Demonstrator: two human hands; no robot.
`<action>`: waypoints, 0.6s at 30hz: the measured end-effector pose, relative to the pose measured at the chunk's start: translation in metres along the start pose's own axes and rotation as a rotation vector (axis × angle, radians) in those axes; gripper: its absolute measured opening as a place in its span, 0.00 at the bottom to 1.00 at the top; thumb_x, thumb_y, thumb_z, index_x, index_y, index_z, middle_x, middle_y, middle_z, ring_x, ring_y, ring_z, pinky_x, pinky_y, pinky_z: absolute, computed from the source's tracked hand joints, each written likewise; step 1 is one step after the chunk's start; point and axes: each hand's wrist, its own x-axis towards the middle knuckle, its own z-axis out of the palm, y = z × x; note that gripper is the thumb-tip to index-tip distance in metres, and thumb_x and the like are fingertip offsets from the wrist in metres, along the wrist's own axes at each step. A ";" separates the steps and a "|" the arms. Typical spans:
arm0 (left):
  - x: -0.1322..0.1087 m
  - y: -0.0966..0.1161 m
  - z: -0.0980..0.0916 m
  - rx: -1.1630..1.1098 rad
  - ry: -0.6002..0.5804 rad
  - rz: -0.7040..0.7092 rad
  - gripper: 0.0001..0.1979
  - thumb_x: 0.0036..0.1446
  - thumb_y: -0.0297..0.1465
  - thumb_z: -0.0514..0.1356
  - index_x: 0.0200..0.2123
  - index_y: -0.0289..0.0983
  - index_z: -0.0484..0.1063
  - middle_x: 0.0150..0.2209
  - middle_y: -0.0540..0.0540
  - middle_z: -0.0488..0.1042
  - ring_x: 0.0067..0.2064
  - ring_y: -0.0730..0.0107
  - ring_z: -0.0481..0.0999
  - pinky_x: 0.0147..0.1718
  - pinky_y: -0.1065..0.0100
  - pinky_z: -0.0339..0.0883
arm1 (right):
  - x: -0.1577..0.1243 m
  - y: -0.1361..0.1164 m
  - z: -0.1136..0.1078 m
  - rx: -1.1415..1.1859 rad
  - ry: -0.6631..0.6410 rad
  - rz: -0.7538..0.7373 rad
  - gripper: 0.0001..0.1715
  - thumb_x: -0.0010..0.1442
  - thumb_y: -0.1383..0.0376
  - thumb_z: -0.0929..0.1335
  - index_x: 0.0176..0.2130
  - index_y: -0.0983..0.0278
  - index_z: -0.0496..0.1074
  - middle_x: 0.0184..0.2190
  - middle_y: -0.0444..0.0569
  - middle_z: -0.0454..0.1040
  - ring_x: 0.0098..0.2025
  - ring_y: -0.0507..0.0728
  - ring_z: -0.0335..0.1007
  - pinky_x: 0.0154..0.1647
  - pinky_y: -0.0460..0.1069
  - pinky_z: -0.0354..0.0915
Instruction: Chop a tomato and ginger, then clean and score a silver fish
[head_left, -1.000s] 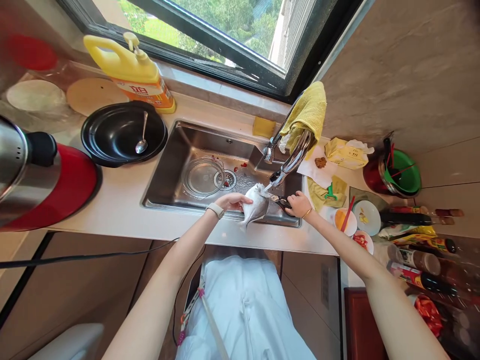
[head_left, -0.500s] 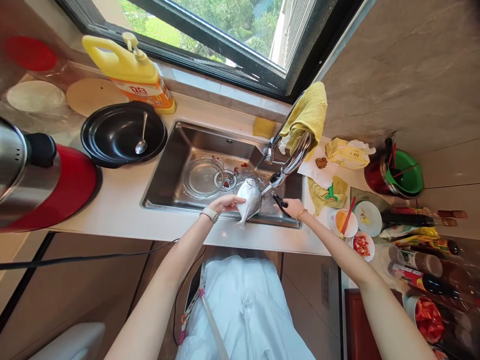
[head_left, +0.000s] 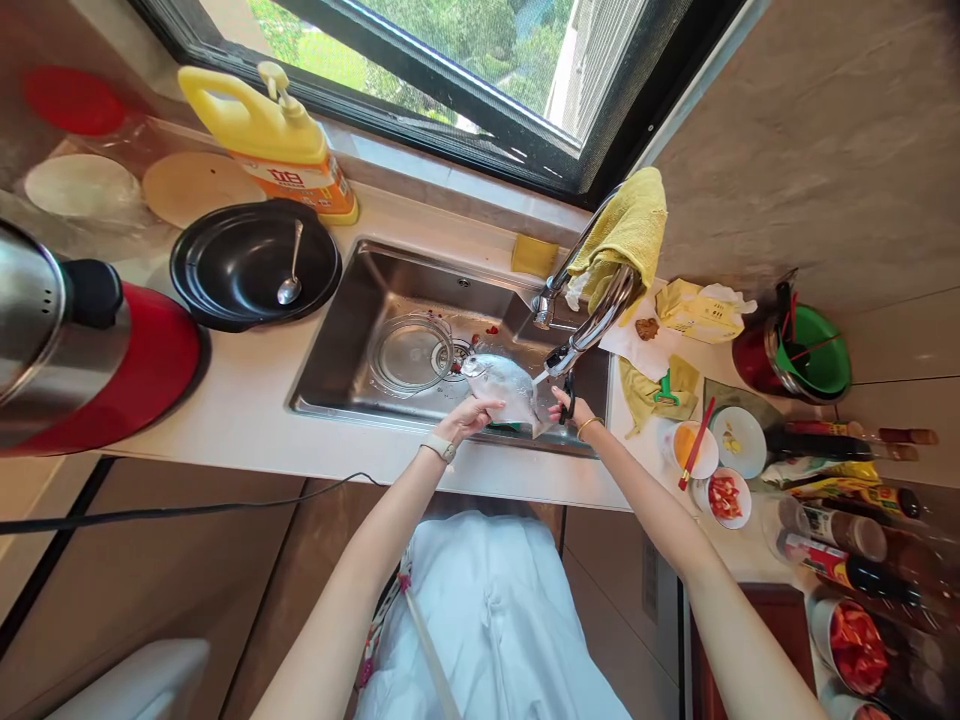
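A flat silvery fish (head_left: 504, 386) is held over the front of the steel sink (head_left: 345, 365), its head to the left and tail to the lower right. Closed on its lower edge is my left hand (head_left: 472, 415), fingers and thumb pinching it. My right hand (head_left: 574, 410), just right of the tail, is wrapped round black-handled scissors (head_left: 568, 396); their blades are hard to make out. Water runs from the faucet (head_left: 581, 340) beside the fish. Behind and left of the fish, a clear round dish (head_left: 397, 357) lies in the sink near the drain.
Left of the sink are a black pot (head_left: 240, 270) with a spoon, a yellow detergent bottle (head_left: 292, 150) and a red appliance (head_left: 165, 350). On the right stand small bowls (head_left: 739, 440), red chopsticks (head_left: 697, 445), a green peeler (head_left: 664, 388) and several bottles. A yellow cloth (head_left: 626, 225) hangs over the faucet.
The fish has turned from roughly upright to nearly sideways, head now leftward. My right hand has moved left, closer to the tail, with the scissors. The view has shifted slightly.
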 end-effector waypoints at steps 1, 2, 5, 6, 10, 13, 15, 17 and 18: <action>-0.001 0.001 0.000 0.001 0.002 0.048 0.22 0.35 0.19 0.69 0.38 0.32 0.73 0.38 0.43 0.79 0.45 0.64 0.77 0.43 0.68 0.70 | -0.002 0.002 -0.006 -0.040 0.034 -0.011 0.28 0.47 0.43 0.72 0.21 0.63 0.65 0.19 0.46 0.71 0.20 0.52 0.68 0.25 0.47 0.59; -0.001 0.002 -0.001 -0.005 0.010 0.093 0.23 0.34 0.19 0.69 0.39 0.32 0.73 0.40 0.43 0.79 0.46 0.64 0.76 0.44 0.67 0.69 | -0.004 0.005 -0.011 -0.068 0.057 0.004 0.29 0.48 0.42 0.71 0.21 0.63 0.65 0.17 0.45 0.69 0.19 0.51 0.67 0.24 0.47 0.59; 0.001 0.010 0.001 -0.068 0.063 0.208 0.27 0.35 0.20 0.70 0.43 0.31 0.73 0.42 0.42 0.78 0.47 0.63 0.76 0.48 0.65 0.68 | -0.021 0.016 -0.016 -0.006 0.012 0.117 0.30 0.51 0.40 0.67 0.21 0.63 0.64 0.17 0.44 0.68 0.19 0.51 0.66 0.23 0.46 0.60; 0.003 0.013 0.003 -0.109 0.091 0.250 0.27 0.35 0.20 0.70 0.44 0.31 0.73 0.43 0.42 0.78 0.47 0.63 0.76 0.48 0.64 0.68 | -0.029 0.021 -0.013 0.059 -0.021 0.150 0.31 0.52 0.39 0.66 0.22 0.63 0.64 0.18 0.44 0.68 0.19 0.51 0.66 0.23 0.46 0.61; 0.009 0.024 0.014 -0.319 0.194 0.405 0.24 0.41 0.23 0.68 0.46 0.33 0.72 0.42 0.43 0.79 0.44 0.65 0.77 0.49 0.63 0.68 | -0.057 0.039 0.015 0.370 -0.161 0.176 0.30 0.54 0.40 0.65 0.24 0.63 0.65 0.21 0.45 0.70 0.23 0.50 0.69 0.27 0.45 0.64; 0.012 0.026 0.023 -0.398 0.231 0.484 0.21 0.45 0.24 0.67 0.45 0.35 0.73 0.41 0.45 0.79 0.44 0.67 0.77 0.49 0.64 0.69 | -0.064 0.039 0.041 0.536 -0.224 0.183 0.27 0.55 0.43 0.66 0.25 0.63 0.64 0.22 0.45 0.70 0.25 0.50 0.70 0.29 0.45 0.66; 0.012 0.024 0.028 -0.409 0.243 0.508 0.20 0.46 0.25 0.67 0.45 0.35 0.73 0.42 0.45 0.78 0.45 0.66 0.77 0.49 0.63 0.69 | -0.059 0.030 0.054 0.603 -0.245 0.197 0.24 0.57 0.45 0.65 0.25 0.62 0.64 0.23 0.45 0.71 0.26 0.51 0.70 0.29 0.45 0.67; 0.012 0.021 0.031 -0.402 0.253 0.517 0.19 0.47 0.26 0.67 0.45 0.36 0.73 0.44 0.44 0.78 0.47 0.65 0.76 0.50 0.63 0.69 | -0.051 0.016 0.060 0.615 -0.255 0.216 0.23 0.60 0.48 0.63 0.26 0.62 0.64 0.23 0.45 0.70 0.24 0.50 0.69 0.28 0.45 0.67; 0.011 0.018 0.031 -0.396 0.265 0.519 0.18 0.48 0.26 0.66 0.45 0.36 0.73 0.45 0.43 0.77 0.48 0.64 0.76 0.50 0.63 0.68 | -0.046 0.009 0.061 0.605 -0.270 0.232 0.23 0.61 0.48 0.62 0.26 0.63 0.63 0.22 0.44 0.70 0.23 0.50 0.68 0.28 0.45 0.67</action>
